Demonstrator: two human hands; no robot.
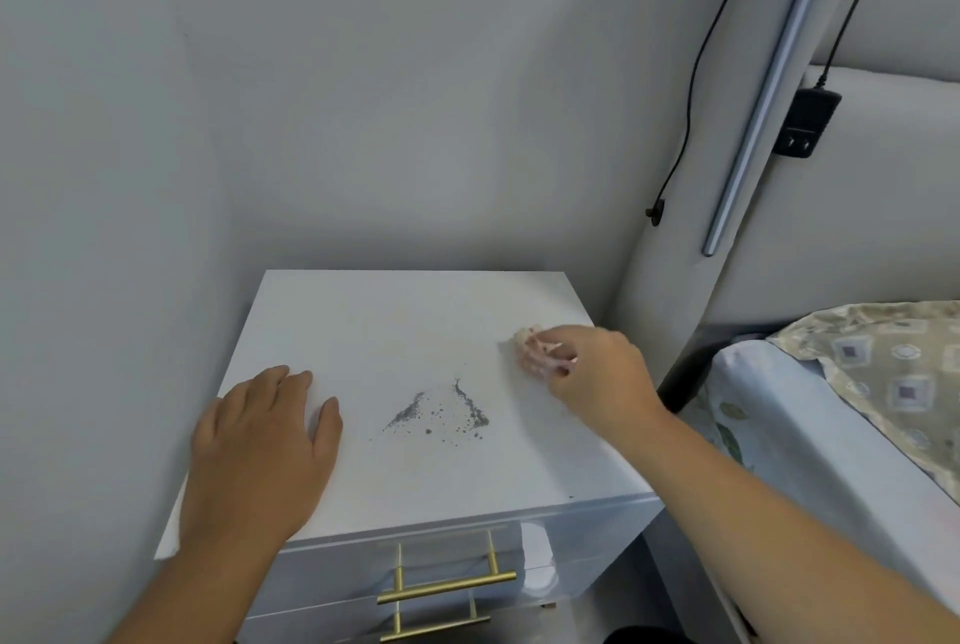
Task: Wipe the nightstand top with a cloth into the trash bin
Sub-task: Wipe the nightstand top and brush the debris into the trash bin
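Observation:
The white nightstand top [405,326] fills the middle of the view. Grey dust and crumbs [441,414] lie in two streaks near its front centre. My right hand [597,378] grips a small crumpled pinkish cloth [532,349] and presses it on the top at the right side, just beyond the dust. My left hand [265,440] rests flat with straight fingers on the top's front left part. No trash bin is in view.
The nightstand stands in a corner of grey walls, with gold drawer handles [447,586] below. A bed [841,414] with a patterned cover sits close on the right. A black cable and adapter [805,123] hang by a metal rail on the headboard.

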